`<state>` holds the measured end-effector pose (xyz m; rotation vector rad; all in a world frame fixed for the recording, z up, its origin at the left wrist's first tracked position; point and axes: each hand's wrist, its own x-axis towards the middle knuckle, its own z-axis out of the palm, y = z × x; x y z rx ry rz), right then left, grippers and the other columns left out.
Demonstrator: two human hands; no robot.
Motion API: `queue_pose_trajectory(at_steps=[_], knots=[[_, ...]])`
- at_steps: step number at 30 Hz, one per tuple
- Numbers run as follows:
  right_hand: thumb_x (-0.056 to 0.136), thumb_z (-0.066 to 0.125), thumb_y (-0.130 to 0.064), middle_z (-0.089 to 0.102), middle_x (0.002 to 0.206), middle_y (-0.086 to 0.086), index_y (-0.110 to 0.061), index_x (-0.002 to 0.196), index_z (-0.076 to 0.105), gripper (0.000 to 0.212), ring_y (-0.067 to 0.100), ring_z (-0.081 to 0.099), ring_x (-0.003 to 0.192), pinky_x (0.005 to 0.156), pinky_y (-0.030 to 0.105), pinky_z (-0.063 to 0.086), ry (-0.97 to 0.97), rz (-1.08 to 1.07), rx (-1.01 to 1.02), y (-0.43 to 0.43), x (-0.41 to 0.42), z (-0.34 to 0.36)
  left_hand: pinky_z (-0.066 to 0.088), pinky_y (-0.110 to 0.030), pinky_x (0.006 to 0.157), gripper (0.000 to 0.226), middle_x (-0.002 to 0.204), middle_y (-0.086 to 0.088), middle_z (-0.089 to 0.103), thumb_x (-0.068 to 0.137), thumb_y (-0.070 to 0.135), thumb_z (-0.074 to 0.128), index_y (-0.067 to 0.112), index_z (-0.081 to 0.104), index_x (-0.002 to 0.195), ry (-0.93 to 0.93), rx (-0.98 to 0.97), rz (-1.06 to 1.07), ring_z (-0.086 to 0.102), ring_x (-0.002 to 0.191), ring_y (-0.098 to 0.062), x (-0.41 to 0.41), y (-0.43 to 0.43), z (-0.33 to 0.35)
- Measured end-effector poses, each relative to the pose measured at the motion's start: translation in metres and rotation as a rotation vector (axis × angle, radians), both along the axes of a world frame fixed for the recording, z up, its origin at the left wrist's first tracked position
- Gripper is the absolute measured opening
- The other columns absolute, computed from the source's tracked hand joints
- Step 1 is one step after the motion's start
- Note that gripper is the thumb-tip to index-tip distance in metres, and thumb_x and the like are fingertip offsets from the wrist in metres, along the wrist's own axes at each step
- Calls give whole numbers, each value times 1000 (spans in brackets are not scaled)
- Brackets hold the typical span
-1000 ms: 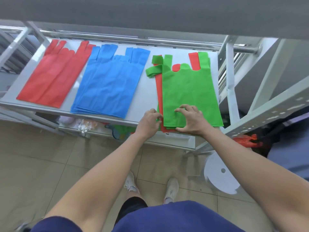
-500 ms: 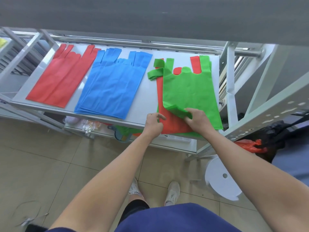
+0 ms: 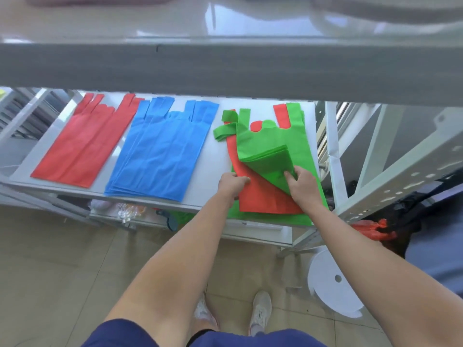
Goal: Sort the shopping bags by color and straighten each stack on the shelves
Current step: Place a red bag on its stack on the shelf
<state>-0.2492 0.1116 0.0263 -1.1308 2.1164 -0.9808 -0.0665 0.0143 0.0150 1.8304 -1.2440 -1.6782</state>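
Three piles lie on the white shelf (image 3: 213,156). A stack of red bags (image 3: 85,144) sits at the left, a stack of blue bags (image 3: 160,149) in the middle. At the right is a mixed pile: green bags (image 3: 273,139) on top, a red bag (image 3: 263,196) under them, more green at the bottom. My right hand (image 3: 304,184) grips the folded-back lower corner of the top green bags, lifted off the red bag. My left hand (image 3: 231,184) pinches the red bag's left edge.
A grey upper shelf (image 3: 225,68) overhangs the back of the work shelf. Metal uprights (image 3: 333,156) stand just right of the mixed pile. A white round stool (image 3: 333,281) stands on the tiled floor at the right. A lower shelf holds odds and ends.
My right hand has peeled the green bags' lower left corner up and further back, baring much more of the red bag. My left hand has shifted onto the red bag's edge. The camera has tilted up.
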Motion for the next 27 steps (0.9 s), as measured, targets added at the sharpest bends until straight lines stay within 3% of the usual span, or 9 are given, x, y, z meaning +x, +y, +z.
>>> queue_pose_trajectory(at_steps=[4,6,9,13,19,22,24,26,27], knots=[[108,51,-20,70,82,16,-1,115,67,25,32,63,69,68,49,52,110,-81,-170,1,-1,18,57,-35,71,36,97,-9,67,76,31,73,8,69,103,346,-114,121,66,86,-26,23,-32,77],[109,49,-21,61,65,5,-10,105,66,20,21,53,52,51,40,45,153,-23,-207,4,-1,22,56,-34,71,25,95,-11,67,87,23,65,6,70,105,602,-134,209,67,83,-25,54,-43,109],[108,50,-13,62,62,3,-10,109,69,20,23,59,50,44,30,41,357,152,-205,13,15,21,55,-32,73,16,90,-5,68,94,18,53,15,69,97,825,-222,284,69,82,-21,96,-56,145],[101,47,4,77,91,9,-20,134,65,44,21,73,70,64,35,63,529,477,8,27,46,-15,57,-34,78,20,95,-7,68,93,17,54,11,64,109,973,-266,318,70,87,-24,121,-66,171],[82,44,13,69,134,8,-16,131,65,61,30,57,135,104,49,54,572,613,111,43,51,-18,52,-39,93,25,104,-11,66,92,14,53,6,61,115,1079,-317,424,67,100,-32,152,-74,177],[76,39,17,57,150,1,-18,140,62,76,24,47,143,115,46,45,502,695,201,43,45,-12,55,-37,90,25,101,-11,70,96,14,48,5,68,108,1080,-324,459,69,99,-31,159,-64,175],[84,41,15,64,141,8,-19,135,65,66,18,68,109,92,37,59,362,632,235,35,42,-3,56,-35,88,27,102,-11,71,96,14,48,5,69,109,1060,-314,443,70,98,-30,157,-53,174],[98,46,1,72,125,10,-18,127,68,41,14,65,65,63,32,58,107,520,206,24,51,13,57,-34,87,28,101,-10,73,96,15,47,7,72,105,1022,-298,422,71,95,-29,150,-40,173],[103,48,-9,75,121,10,-17,124,68,30,18,68,69,67,35,60,-119,457,203,17,59,21,56,-35,88,28,100,-10,74,96,15,47,7,73,102,1021,-288,410,71,95,-29,146,-35,173]])
